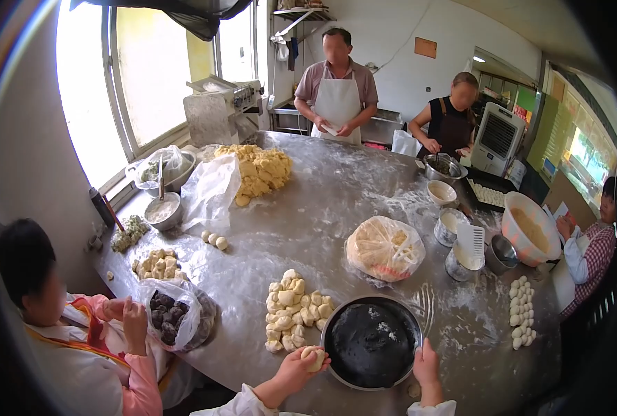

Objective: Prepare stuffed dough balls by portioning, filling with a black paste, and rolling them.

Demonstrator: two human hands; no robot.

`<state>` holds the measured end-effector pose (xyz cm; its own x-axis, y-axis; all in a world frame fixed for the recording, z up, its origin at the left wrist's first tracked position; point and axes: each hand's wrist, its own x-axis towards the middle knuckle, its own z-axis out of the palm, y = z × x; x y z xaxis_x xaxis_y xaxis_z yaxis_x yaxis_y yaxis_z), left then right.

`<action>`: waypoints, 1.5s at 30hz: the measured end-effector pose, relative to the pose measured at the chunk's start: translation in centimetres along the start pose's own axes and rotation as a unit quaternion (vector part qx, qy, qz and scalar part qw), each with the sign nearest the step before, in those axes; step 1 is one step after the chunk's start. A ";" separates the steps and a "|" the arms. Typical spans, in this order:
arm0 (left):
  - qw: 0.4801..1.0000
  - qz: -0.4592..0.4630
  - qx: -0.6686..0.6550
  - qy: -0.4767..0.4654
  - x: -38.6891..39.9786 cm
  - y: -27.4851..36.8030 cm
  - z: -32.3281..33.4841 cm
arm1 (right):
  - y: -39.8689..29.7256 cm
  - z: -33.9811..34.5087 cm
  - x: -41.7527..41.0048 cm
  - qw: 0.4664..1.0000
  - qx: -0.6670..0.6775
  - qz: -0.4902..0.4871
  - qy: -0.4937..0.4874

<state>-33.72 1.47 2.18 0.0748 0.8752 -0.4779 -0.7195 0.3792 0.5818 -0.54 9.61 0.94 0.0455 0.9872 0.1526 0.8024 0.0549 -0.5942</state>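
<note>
My left hand [297, 368] holds a round piece of pale dough [313, 359], the fingers curled around it. Just right of it sits a round metal basin [323, 338] of smooth, dark filling [373, 343] with white flecks on top. At the basin's right rim is my right hand [427, 364], fingers pointing away from me; whether it grips the rim or something thin is unclear. Pale thin streaks [425, 307] show beyond its fingertips. A heap of cut dough pieces [293, 312] lies beyond my left hand, left of the basin.
On the floured steel table [308, 223] stand a bagged dough mass [385, 249], a yellow dough mound [261, 171] and rows of dough balls [521, 312]. A co-worker [74, 333] sits left by a bag of dark balls [170, 317]. Other people stand around the table.
</note>
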 end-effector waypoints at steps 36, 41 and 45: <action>0.996 -0.033 0.044 -0.066 -1.0 0.2 0.6 | -10.5 5.9 18.5 0.873 -0.158 -0.338 -0.314; 0.990 -0.068 0.039 -0.117 -1.5 -0.9 0.9 | -13.1 5.9 16.4 0.856 -0.266 -0.383 -0.224; 0.994 -0.052 0.018 -0.091 -2.1 -2.0 0.9 | -15.2 3.8 11.9 0.882 -0.210 -0.405 -0.121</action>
<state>-31.83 -0.83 2.56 0.2732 0.8697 -0.4111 -0.6768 0.4775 0.5603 -14.44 21.12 8.77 -0.7311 0.6553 0.1898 0.6652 0.7465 -0.0154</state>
